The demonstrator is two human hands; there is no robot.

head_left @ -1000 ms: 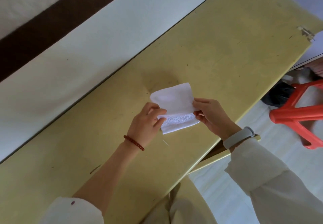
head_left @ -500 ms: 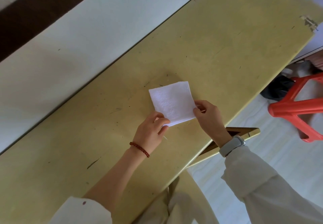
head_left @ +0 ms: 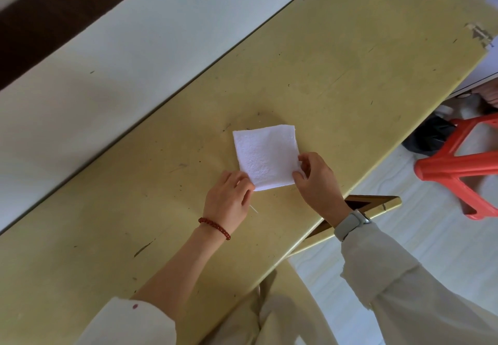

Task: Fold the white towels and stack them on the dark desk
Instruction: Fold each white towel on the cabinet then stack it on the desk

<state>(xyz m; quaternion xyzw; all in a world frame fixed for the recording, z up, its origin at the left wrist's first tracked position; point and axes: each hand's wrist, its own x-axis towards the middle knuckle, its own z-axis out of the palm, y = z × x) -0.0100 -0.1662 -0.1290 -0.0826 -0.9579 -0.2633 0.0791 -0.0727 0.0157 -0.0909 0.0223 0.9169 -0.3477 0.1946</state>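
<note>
A small white towel (head_left: 265,156), folded into a square, lies flat on the yellow desk (head_left: 336,75). My left hand (head_left: 229,199) sits at the towel's near left corner, fingertips pinching that corner. My right hand (head_left: 316,180) is at the near right corner, thumb and fingers pinching the towel's edge. No dark desk and no other towels are in view.
A white surface (head_left: 134,56) runs along the desk's far side, with a dark brown band (head_left: 54,13) beyond it. A red plastic stool (head_left: 463,167) stands on the pale floor to the right. The desk's near edge passes just under my right wrist.
The towel was held up half folded above the desk; it has since come down and now lies flat as a square. Both hands have lowered with it and stay at its near corners.
</note>
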